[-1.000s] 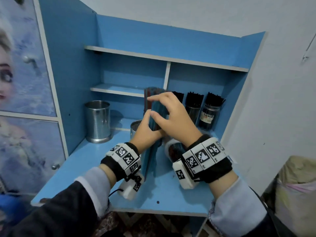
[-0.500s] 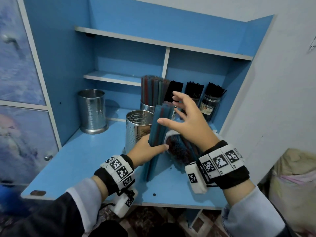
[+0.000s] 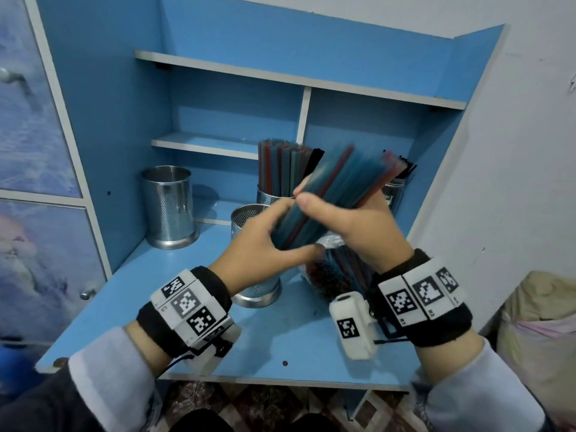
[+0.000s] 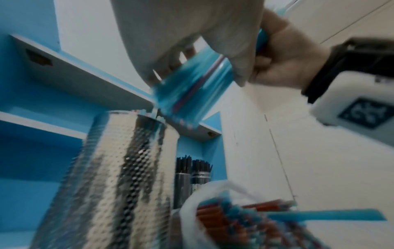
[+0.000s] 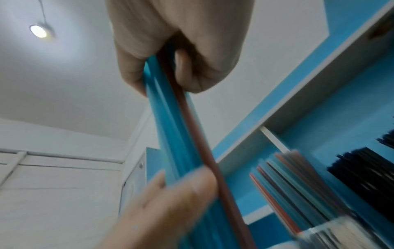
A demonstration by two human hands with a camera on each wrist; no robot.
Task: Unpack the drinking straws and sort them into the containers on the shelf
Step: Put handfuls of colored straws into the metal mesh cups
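A bundle of mostly blue straws (image 3: 324, 198) with a red one among them is tilted, tops leaning right. My left hand (image 3: 265, 244) grips its lower end (image 4: 192, 91). My right hand (image 3: 352, 219) grips the bundle (image 5: 177, 128) higher up, thumb on top. Under the hands an empty perforated metal cup (image 3: 249, 219) stands on the blue shelf (image 3: 187, 300). Behind it another cup holds coloured straws (image 3: 280, 169). A clear plastic bag with more blue and red straws (image 3: 336, 275) lies on the shelf below my right wrist.
An empty perforated metal cup (image 3: 168, 207) stands at the left against the shelf wall. Jars of black straws (image 3: 399, 179) stand at the back right, mostly hidden by the bundle. A white wall (image 3: 514, 151) closes the right side, and a sack (image 3: 542, 325) sits at the lower right.
The bundle has been lifted off the shelf and tipped from upright to leaning right. My right hand, open half a second ago, now grips it above the left hand.
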